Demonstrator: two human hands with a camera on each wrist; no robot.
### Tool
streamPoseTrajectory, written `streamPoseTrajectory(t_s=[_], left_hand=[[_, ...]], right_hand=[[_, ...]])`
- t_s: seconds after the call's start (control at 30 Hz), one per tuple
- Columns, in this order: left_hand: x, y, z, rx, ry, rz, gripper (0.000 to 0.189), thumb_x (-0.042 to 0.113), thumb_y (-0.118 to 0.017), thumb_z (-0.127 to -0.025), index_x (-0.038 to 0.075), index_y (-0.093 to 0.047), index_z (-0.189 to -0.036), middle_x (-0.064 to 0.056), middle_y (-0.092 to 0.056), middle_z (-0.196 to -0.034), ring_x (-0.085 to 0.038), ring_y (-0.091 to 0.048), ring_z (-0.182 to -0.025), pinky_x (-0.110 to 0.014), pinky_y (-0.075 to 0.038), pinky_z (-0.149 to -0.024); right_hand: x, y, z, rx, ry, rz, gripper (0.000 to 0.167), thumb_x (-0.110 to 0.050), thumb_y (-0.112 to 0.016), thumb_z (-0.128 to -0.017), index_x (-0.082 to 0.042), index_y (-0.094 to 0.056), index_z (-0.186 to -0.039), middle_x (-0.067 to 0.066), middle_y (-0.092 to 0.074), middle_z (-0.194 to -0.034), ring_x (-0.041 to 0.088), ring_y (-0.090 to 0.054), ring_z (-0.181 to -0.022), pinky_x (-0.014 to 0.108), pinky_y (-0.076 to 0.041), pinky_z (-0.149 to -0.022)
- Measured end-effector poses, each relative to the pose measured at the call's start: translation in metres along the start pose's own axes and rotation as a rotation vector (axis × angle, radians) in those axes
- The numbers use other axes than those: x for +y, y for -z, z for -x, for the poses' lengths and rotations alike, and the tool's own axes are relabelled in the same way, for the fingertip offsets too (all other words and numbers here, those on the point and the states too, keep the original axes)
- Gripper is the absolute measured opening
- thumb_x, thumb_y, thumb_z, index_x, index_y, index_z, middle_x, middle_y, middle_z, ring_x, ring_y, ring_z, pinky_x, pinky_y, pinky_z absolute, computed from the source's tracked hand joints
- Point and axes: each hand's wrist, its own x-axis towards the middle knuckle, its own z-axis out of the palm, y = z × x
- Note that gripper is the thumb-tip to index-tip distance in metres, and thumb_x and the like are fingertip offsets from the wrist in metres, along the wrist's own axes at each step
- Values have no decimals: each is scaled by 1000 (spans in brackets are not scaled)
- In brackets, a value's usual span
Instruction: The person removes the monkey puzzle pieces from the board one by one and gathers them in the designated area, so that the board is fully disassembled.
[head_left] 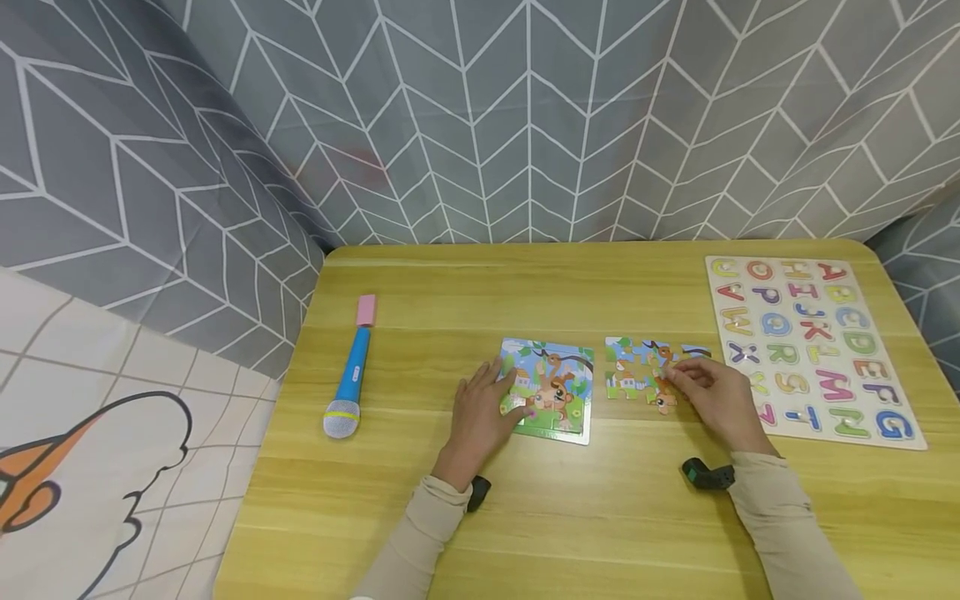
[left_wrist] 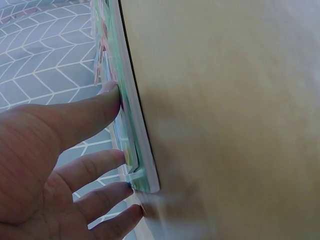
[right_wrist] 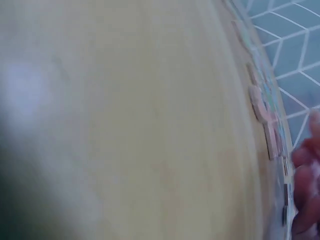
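In the head view, a square picture puzzle in its tray point(head_left: 546, 435) lies mid-table, showing a cartoon monkey. My left hand point(head_left: 480, 417) rests at its left side, with the thumb on the lower left of the picture and the fingers along the edge. The left wrist view shows the thumb point(left_wrist: 95, 107) and the fairly straight fingers touching the tray's edge. Right of the tray lies a partly joined group of puzzle pieces point(head_left: 626, 379). Over its right part, my right hand point(head_left: 720, 404) pinches a puzzle piece, mostly hidden by the fingertips.
A white alphabet board point(head_left: 806, 350) with coloured letters lies at the right, close beside the right hand. On the left are a blue toy microphone point(head_left: 352, 375) and a pink block point(head_left: 366, 310). A grey patterned curtain point(head_left: 525, 125) hangs behind the wooden table point(head_left: 360, 517).
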Motion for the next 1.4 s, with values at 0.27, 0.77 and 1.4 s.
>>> streamPoseTrajectory(t_s=[0.27,0.77,1.4], left_hand=[[1,0,0,-5,-1,6,70,42,-76,-86,9,-55,-144,-14,-38,-160,-38,-35,-151,-69,-26,-119],[1,1,0,-26,7,11,73,43,-77,-85,10,-53,-145,-14,-36,-161,-38,-32,-152,-69,-25,-119],[1,1,0,-34,17,-4,74,43,-77,-85,10,-53,-146,-13,-35,-162,-37,-32,-152,-69,-25,-120]], right_hand=[[-29,-11,3,-27,75,10,17,-20,-72,-94,-5,-74,-100,10,-74,-85,-8,-56,-71,17,-49,-61],[-61,-61,-4,-272,186,-30,28,-17,-78,-88,-1,-73,-111,5,-68,-90,13,-56,-74,21,-47,-64],[-70,-66,-5,-332,172,-64,14,-11,-73,-91,-8,-67,-103,7,-68,-91,14,-61,-79,24,-48,-65]])
